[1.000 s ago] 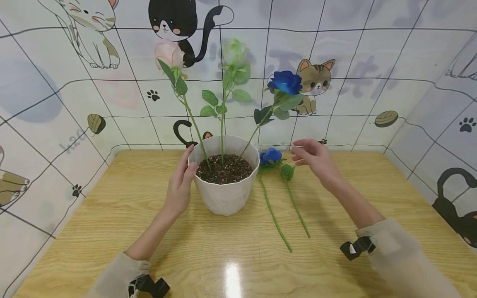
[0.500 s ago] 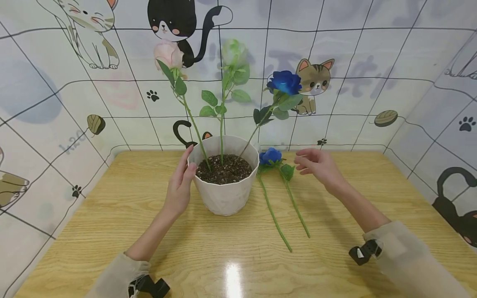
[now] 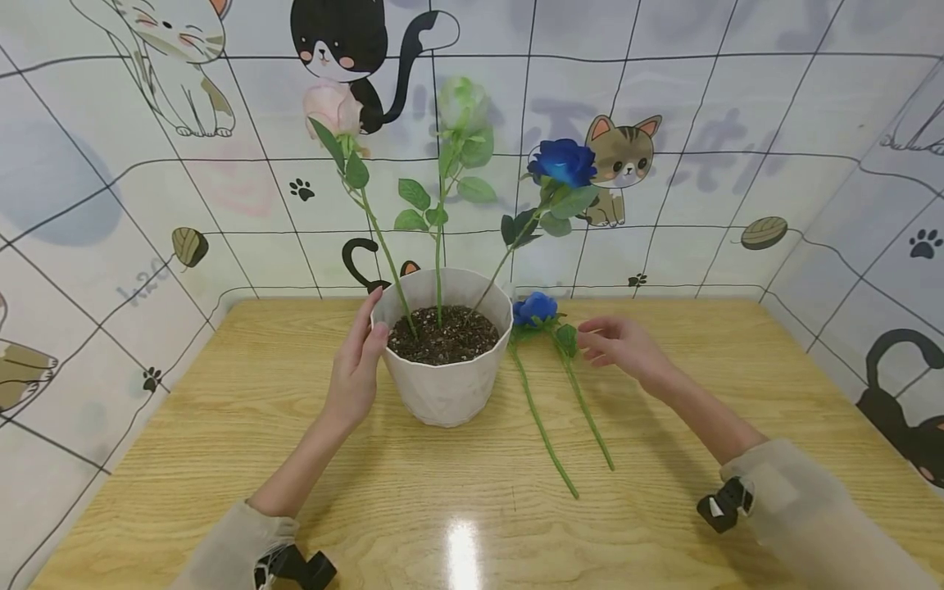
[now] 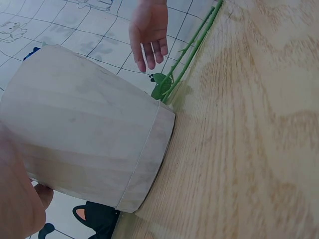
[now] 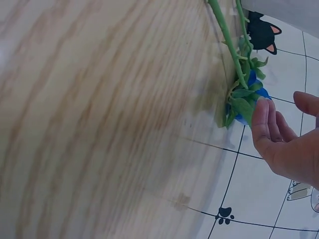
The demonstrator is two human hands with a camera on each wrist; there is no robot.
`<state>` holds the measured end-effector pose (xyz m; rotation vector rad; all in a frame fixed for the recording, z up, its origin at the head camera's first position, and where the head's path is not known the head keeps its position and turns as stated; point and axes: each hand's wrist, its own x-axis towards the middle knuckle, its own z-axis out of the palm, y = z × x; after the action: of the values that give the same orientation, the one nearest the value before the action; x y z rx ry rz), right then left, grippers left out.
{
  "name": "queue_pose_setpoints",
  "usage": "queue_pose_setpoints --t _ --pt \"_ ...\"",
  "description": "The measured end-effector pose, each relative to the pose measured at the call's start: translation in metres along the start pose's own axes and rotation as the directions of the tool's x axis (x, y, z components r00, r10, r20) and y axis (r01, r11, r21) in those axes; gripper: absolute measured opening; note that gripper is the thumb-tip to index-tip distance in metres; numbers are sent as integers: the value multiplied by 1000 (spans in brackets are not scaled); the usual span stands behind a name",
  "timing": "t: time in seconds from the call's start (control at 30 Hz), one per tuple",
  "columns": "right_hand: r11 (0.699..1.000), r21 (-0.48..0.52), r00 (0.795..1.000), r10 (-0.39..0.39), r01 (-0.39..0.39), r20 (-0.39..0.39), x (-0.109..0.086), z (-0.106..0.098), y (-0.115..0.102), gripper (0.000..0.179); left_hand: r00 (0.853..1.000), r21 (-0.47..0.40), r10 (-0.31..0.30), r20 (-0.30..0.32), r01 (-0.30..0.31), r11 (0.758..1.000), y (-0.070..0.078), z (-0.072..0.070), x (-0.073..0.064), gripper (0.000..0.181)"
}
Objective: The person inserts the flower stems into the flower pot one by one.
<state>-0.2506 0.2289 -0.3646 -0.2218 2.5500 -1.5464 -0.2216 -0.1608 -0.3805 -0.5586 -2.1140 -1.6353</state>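
My left hand [image 3: 352,373] rests against the left side of a white flowerpot [image 3: 445,392], its thumb near the rim. Dark soil [image 3: 450,346] fills the pot. Out of it stand a pink rose [image 3: 333,108], a pale green rose [image 3: 463,106] and a blue rose [image 3: 564,163]. On the table right of the pot lie two stems [image 3: 546,438] with a blue bloom [image 3: 536,308] at their far end. Beside the green leaf [image 3: 566,338] hovers my right hand [image 3: 625,351], its fingers loosely bent with nothing held. In the right wrist view, its fingertips are close to the leaves [image 5: 241,107].
The wooden table [image 3: 354,508] runs back to a wall cloth [image 3: 708,188] printed with cats and grid lines. The roses in the pot rise in front of that cloth.
My right hand has come down toward the near side and ended close to the lying rose's leaf. The left hand, the pot and the flowers have stayed in place.
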Motion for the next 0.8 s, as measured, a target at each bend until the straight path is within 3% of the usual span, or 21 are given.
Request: queue_pose_setpoints --t 0.37,0.8 --pt "999 -33 994 12 -9 110 2 6 8 47 1000 1 1 1 -1 1000 0 0 0 50" --pt "994 -85 980 85 -70 179 10 10 10 44 1000 -6 6 6 -6 1000 1 0 0 51"
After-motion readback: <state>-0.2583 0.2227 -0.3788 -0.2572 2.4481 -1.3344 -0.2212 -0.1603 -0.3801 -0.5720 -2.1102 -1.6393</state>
